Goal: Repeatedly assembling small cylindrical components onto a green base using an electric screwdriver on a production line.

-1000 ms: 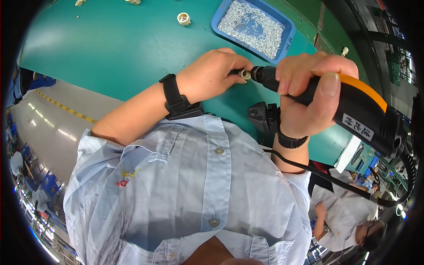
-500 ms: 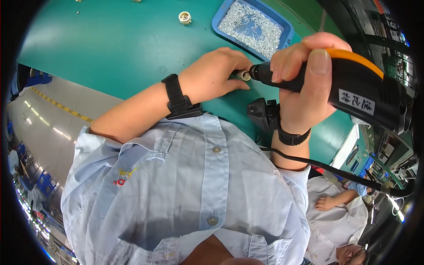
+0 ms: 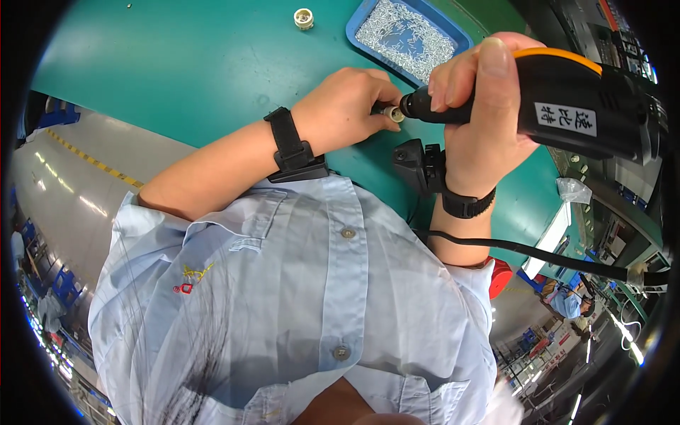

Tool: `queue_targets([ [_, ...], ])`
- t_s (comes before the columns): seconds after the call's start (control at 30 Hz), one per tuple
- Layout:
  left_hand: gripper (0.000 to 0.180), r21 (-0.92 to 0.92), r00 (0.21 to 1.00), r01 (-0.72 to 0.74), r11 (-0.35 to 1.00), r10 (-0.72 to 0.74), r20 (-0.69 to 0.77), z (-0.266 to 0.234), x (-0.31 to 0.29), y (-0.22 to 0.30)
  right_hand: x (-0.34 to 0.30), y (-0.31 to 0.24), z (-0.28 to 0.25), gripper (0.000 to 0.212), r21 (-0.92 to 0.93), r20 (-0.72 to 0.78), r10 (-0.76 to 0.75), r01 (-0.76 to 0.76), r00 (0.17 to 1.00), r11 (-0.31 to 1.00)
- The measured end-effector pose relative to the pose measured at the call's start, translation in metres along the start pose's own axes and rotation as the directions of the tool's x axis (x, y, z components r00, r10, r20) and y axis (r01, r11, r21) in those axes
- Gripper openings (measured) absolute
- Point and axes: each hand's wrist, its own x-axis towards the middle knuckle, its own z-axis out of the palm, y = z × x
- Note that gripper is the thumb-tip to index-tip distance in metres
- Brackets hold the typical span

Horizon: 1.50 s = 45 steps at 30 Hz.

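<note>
My left hand (image 3: 348,105) pinches a small cream-coloured round fitting (image 3: 394,113) between thumb and fingers, just above the green tabletop; part of the fitting is hidden by the fingers. Wrapped in my right hand (image 3: 482,99) is a black electric screwdriver (image 3: 559,106) with an orange strip and a white label. Its nose points left, right at the open end of the fitting; I cannot tell if the two touch. Beyond my hands lies a blue tray (image 3: 359,44) full of small silvery screws (image 3: 407,39). Another cream fitting (image 3: 303,19) stands alone on the table.
The green table (image 3: 184,71) stretches across the far side. A black cable (image 3: 524,248) runs past my right forearm. Both wrists wear black straps, the right one with a small camera-like block (image 3: 418,166). A clear plastic bag (image 3: 574,190) lies at the right.
The screwdriver and my right hand have shifted slightly left and up, its body tilting more level. My left hand still holds the fitting. A person at the lower right has mostly left view.
</note>
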Motion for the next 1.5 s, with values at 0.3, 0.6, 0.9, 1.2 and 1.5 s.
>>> queue_targets([
  [0.3,0.018,0.073,0.997,-0.079,0.994,0.08,-0.01,0.005,-0.001,-0.002,-0.004,0.013,-0.009,0.012,0.143,0.019,0.001,-0.004,1.0,0.99],
  [0.6,0.017,0.489,0.961,-0.275,0.828,0.255,0.108,-0.021,0.069,0.053,-0.048,-0.016,-0.088,0.031,0.323,-0.211,-0.474,0.519,0.855,0.792],
  [0.9,0.034,0.872,0.994,0.1,0.48,-0.087,-0.067,-0.093,0.257,-0.017,-0.053,0.005,-0.104,0.032,0.141,-0.359,-0.333,0.403,0.872,0.904],
  [1.2,0.028,0.676,0.987,-0.161,0.719,0.124,0.103,-0.084,0.267,0.004,-0.051,-0.006,-0.082,0.028,0.12,-0.326,-0.37,0.426,0.87,0.897],
  [1.5,0.02,0.6,0.945,-0.325,0.731,0.283,0.166,-0.055,0.163,0.086,-0.055,0.001,-0.08,0.024,0.103,-0.38,-0.325,0.388,0.866,0.916],
])
